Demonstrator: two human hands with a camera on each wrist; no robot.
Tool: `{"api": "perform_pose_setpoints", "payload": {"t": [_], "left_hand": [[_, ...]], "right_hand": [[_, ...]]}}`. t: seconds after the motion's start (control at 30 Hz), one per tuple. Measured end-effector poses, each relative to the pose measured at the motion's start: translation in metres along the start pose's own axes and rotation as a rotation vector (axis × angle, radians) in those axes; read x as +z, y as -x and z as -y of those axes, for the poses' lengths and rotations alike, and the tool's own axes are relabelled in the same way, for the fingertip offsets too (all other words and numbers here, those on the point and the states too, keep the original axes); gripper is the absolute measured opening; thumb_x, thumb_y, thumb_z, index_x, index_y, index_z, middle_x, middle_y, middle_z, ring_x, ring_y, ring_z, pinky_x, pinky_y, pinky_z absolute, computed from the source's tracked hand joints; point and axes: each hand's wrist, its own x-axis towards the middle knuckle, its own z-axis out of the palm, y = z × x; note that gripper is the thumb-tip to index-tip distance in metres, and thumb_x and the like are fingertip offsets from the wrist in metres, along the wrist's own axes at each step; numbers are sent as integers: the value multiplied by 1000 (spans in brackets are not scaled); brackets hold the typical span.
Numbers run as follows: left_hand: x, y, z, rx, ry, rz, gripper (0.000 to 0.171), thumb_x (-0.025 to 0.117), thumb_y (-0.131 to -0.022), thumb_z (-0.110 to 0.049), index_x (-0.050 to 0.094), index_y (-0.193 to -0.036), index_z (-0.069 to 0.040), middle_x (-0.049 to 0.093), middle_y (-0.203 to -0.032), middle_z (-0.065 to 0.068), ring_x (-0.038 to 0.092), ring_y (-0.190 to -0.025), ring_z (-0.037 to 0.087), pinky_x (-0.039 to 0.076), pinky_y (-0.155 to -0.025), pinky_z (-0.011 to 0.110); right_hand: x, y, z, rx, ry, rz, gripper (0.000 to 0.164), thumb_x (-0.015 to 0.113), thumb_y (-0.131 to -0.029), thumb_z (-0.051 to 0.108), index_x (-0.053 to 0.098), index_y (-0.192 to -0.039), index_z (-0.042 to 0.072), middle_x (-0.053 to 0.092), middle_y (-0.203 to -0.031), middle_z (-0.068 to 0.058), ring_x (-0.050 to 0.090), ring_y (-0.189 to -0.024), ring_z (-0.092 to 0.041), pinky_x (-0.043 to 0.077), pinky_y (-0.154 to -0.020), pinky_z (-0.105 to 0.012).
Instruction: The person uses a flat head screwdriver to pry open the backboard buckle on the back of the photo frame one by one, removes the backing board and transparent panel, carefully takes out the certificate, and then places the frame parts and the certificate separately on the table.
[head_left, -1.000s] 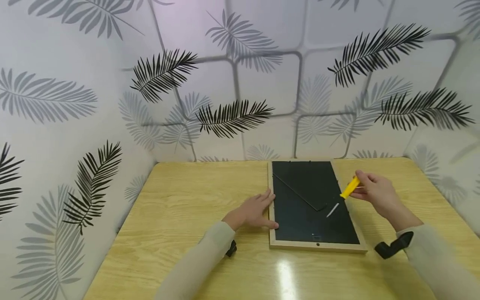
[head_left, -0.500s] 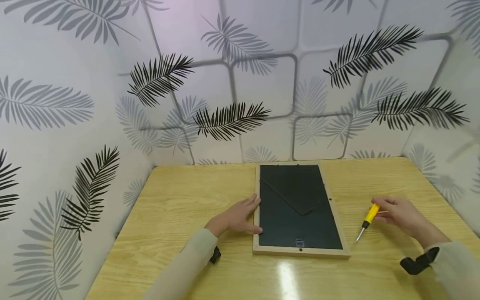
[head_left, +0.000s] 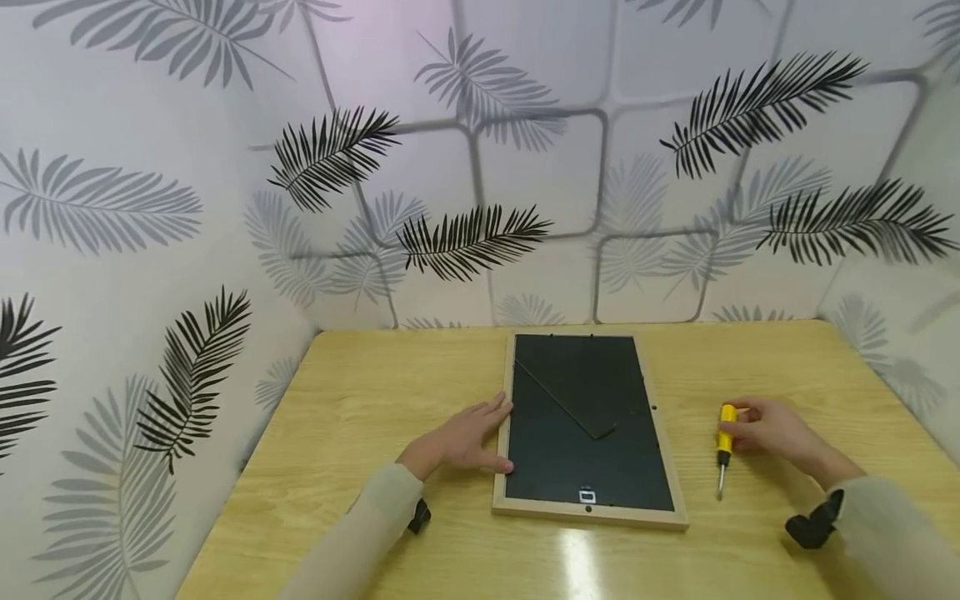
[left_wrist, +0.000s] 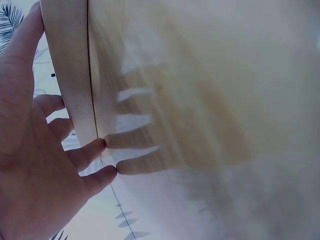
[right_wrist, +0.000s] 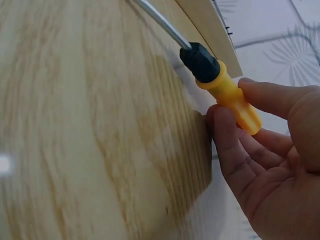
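Observation:
A picture frame (head_left: 588,512) with a pale wooden border and black backing (head_left: 555,458) lies back side up on the table. A dark strip, likely its folded stand, runs slantwise over the backing, with a small metal hanger (head_left: 587,497) near the front edge. My left hand (head_left: 467,437) rests against the frame's left side, fingers spread and fairly straight. To the right of the frame, my right hand (head_left: 776,433) pinches the yellow handle of a screwdriver (head_left: 725,433) between thumb and fingers. Its metal shaft (right_wrist: 162,22) points toward the front, close to the tabletop.
The wooden table (head_left: 390,375) spreads around the frame and reaches a wall (head_left: 525,275) with a leaf pattern at the back. A bright light reflection lies on the tabletop before the frame. Black wrist devices (head_left: 813,525) sit at both sleeves.
My right hand has carried the screwdriver from above the backing to the table's right side, and its tip has swung toward the front. The left hand stays at the frame's left edge.

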Motion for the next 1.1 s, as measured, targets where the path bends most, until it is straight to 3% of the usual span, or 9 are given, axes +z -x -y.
{"api": "perform_pose_setpoints", "payload": {"t": [0.13, 0.23, 0.5, 1.1], "left_hand": [[4, 9, -2, -16, -23, -8, 99, 60, -83, -62, 9, -154, -14, -2, -158, 5, 15, -141, 31, 19, -111, 47], [7, 16, -6, -28, -41, -3, 100, 57, -83, -65, 7, -154, -14, -3, -158, 6, 14, -141, 33, 18, -111, 48], [14, 23, -9, -51, -67, 2, 101, 55, -83, -67, 6, -154, -15, -4, -158, 5, 15, -141, 34, 20, -110, 48], [7, 28, -10, -37, -29, -9, 100, 58, -83, -63, 8, -154, -13, -2, -158, 8, 12, -141, 35, 21, -109, 51]], "right_hand": [[14, -6, 12, -65, 209, -26, 64, 69, -87, 27, 44, -129, -15, 60, -98, -20, 63, -71, -20, 54, -59, -30], [21, -9, 17, -97, 278, -22, 60, 70, -86, 26, 49, -125, -14, 61, -98, -21, 61, -68, -17, 52, -55, -29], [28, -7, 22, -121, 304, -11, 54, 68, -88, 22, 48, -124, -14, 60, -101, -24, 60, -62, -16, 49, -51, -30], [39, 0, 33, -94, 305, -19, 57, 69, -86, 19, 44, -126, -12, 59, -104, -27, 61, -58, -16, 50, -49, -31]]}}
